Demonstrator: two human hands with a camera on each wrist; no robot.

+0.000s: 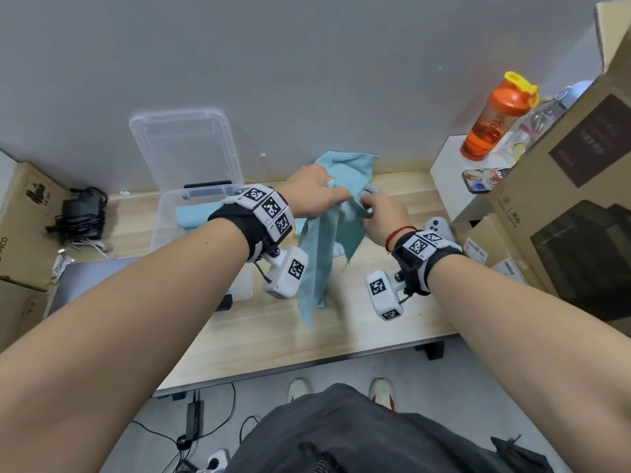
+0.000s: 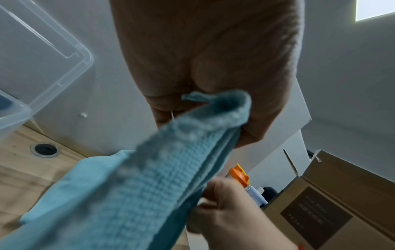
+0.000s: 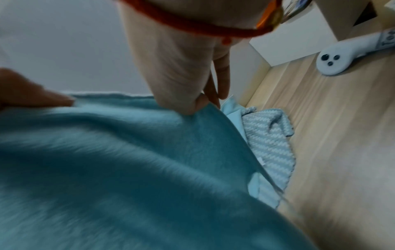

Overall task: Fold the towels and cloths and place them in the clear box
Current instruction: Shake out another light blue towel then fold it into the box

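A teal cloth (image 1: 321, 254) hangs in the air above the wooden table (image 1: 273, 336), bunched at the top. My left hand (image 1: 314, 192) grips its upper part; in the left wrist view the cloth (image 2: 160, 177) runs out from between the curled fingers (image 2: 252, 125). My right hand (image 1: 382, 213) pinches an edge of the same cloth (image 3: 128, 160) just to the right. The clear box (image 1: 164, 213) stands open at the left, its lid (image 1: 184, 145) leaning on the wall, with a folded light-blue cloth (image 1: 191, 216) inside. A striped pale cloth (image 3: 269, 143) lies on the table under the hands.
Cardboard boxes (image 1: 580, 206) stack up at the right, with an orange shaker bottle (image 1: 495, 117) on a white box. A white controller (image 1: 440, 227) lies near my right wrist. A black charger with cables (image 1: 82, 213) and another cardboard box (image 1: 20, 227) sit at the left.
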